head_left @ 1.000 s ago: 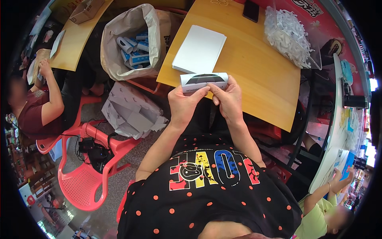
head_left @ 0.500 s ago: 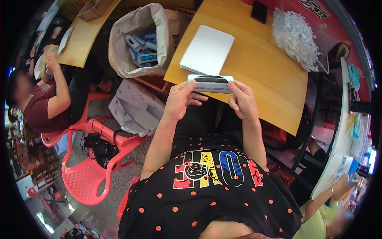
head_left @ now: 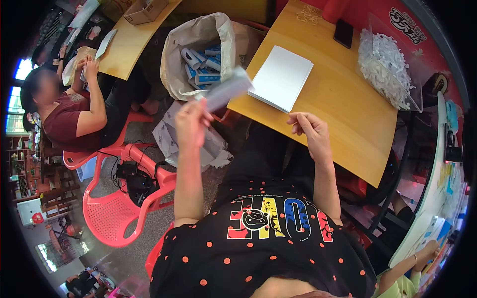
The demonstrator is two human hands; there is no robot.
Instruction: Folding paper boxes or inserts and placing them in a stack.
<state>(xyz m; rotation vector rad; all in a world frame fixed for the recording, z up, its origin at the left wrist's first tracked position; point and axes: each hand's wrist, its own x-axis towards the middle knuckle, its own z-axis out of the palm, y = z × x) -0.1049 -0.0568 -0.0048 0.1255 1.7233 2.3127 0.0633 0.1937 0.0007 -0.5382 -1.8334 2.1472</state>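
Head: left hand (head_left: 193, 120) grips blurred paper tube (head_left: 229, 90).

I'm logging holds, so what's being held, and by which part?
The left hand holds a motion-blurred, grey-white paper tube by its lower-left end; the right hand appears empty.

A black phone (head_left: 344, 34) lay on the bench (head_left: 348, 124); a red chair (head_left: 109, 216) held a black corded device (head_left: 137, 185); a cardboard box (head_left: 145, 13) stood on another table (head_left: 121, 57).
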